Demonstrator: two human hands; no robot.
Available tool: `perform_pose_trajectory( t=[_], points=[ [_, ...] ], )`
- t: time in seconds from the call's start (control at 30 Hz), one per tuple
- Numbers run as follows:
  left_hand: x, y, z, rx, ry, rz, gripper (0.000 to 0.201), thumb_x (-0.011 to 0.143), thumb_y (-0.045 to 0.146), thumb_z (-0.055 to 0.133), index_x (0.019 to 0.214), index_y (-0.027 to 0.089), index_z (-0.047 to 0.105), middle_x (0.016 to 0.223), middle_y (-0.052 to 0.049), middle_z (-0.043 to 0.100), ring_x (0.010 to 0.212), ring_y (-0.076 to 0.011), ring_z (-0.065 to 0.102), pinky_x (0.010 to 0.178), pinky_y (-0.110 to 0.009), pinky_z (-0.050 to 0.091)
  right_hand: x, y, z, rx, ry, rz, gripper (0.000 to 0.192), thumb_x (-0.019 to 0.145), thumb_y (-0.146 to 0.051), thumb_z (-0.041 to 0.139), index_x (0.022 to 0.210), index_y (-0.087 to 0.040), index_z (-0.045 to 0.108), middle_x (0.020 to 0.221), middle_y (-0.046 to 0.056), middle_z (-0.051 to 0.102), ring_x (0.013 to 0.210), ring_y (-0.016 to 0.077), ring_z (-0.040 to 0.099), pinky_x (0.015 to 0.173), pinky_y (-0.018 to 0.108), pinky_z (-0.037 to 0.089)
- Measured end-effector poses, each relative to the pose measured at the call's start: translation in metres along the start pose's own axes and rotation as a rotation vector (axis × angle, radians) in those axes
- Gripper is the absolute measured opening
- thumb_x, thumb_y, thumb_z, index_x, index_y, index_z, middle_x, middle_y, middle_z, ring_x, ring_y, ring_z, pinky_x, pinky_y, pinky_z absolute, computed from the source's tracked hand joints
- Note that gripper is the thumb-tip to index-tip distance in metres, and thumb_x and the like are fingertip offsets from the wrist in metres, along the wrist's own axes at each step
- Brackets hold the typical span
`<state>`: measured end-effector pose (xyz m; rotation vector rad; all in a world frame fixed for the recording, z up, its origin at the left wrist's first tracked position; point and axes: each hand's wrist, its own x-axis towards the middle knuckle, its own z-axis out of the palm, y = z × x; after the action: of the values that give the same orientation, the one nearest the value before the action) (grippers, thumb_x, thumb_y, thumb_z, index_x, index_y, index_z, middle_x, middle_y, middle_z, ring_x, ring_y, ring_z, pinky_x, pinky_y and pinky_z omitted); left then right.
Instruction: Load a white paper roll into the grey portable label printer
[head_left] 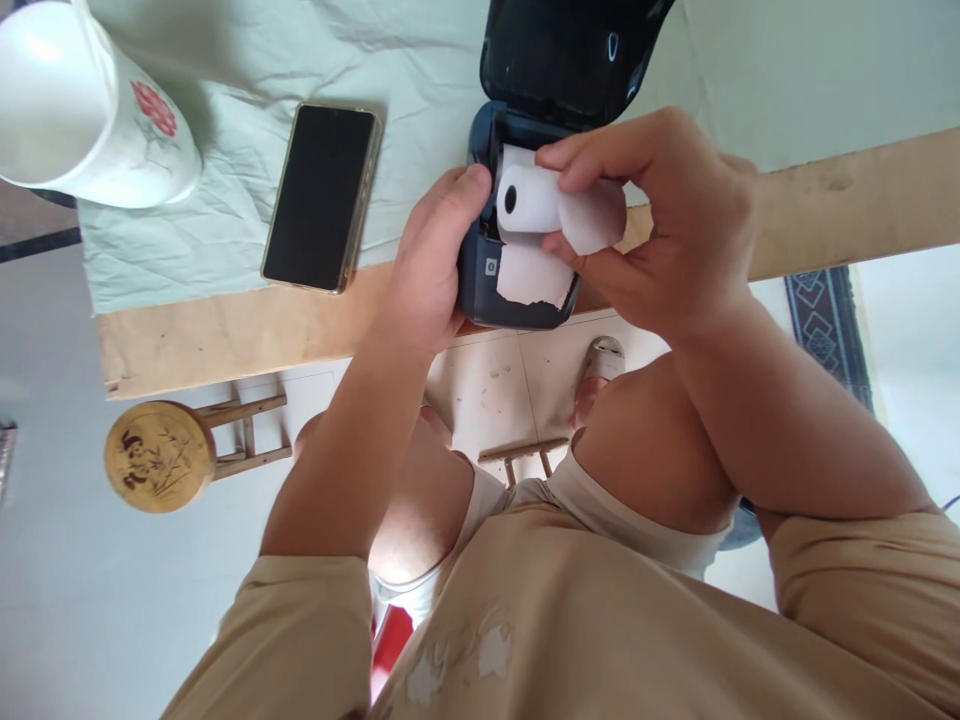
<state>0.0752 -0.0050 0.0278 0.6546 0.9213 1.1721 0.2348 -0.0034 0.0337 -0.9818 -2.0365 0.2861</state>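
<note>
A small dark blue label printer (517, 312) sits at the table's front edge with its glossy black lid (562, 60) raised. Inside its bay lies a white paper roll (534, 205), its black core hole facing left. A torn-ended strip of paper (534, 275) hangs from the roll over the printer's front. My left hand (439, 250) grips the printer's left side, thumb on the rim. With fingers and thumb, my right hand (675, 220) pinches the right part of the roll, where a curled white piece (592, 215) shows; whether it is loose paper I cannot tell.
Left of the printer, a phone (319, 195) with a dark screen lies on the pale green cloth (232, 60). A white flowered cup (142, 150) stands at the far left. The wooden table edge (315, 320) runs across. A round stool (159, 455) is on the floor below.
</note>
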Motion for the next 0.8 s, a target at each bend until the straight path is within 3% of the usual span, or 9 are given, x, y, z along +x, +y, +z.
perform_pose_trajectory(
  t=[0.17,0.23,0.4,0.8],
  points=[
    [0.002,0.0,0.0,-0.007,0.028,0.019,0.026,0.082,0.044,0.061,0.071,0.021,0.054,0.069,-0.001,0.044,0.07,-0.0129,0.051,0.07,-0.026,0.046,0.0,0.002,0.0,0.019,-0.009,-0.029,0.024,0.077,-0.008,0.056,0.092,-0.026,0.059,0.11,-0.009,0.07,0.101,0.0124,0.068,0.083,0.032,0.053],
    [0.003,-0.002,-0.004,-0.022,-0.002,0.035,0.029,0.081,0.047,0.061,0.07,0.021,0.054,0.07,-0.001,0.045,0.071,-0.0131,0.052,0.07,-0.026,0.046,0.001,0.004,0.001,0.03,-0.004,-0.042,0.024,0.076,-0.006,0.057,0.09,-0.025,0.06,0.107,-0.008,0.07,0.098,0.0126,0.068,0.081,0.03,0.053],
    [0.006,-0.004,-0.016,-0.033,-0.134,0.031,0.026,0.087,0.041,0.056,0.09,0.016,0.06,0.078,-0.001,0.049,0.073,-0.01,0.055,0.078,-0.024,0.049,0.001,0.006,0.003,0.036,0.024,-0.082,0.023,0.077,-0.006,0.057,0.09,-0.024,0.06,0.1,-0.007,0.071,0.096,0.0118,0.069,0.08,0.027,0.053],
    [0.007,-0.006,-0.014,-0.042,-0.115,0.031,0.023,0.085,0.04,0.054,0.075,0.02,0.056,0.074,-0.002,0.048,0.071,-0.0123,0.054,0.071,-0.026,0.045,0.003,0.008,0.004,0.044,0.036,-0.098,0.019,0.077,-0.007,0.057,0.088,-0.023,0.06,0.098,-0.005,0.072,0.094,0.0139,0.07,0.079,0.028,0.055]
  ],
)
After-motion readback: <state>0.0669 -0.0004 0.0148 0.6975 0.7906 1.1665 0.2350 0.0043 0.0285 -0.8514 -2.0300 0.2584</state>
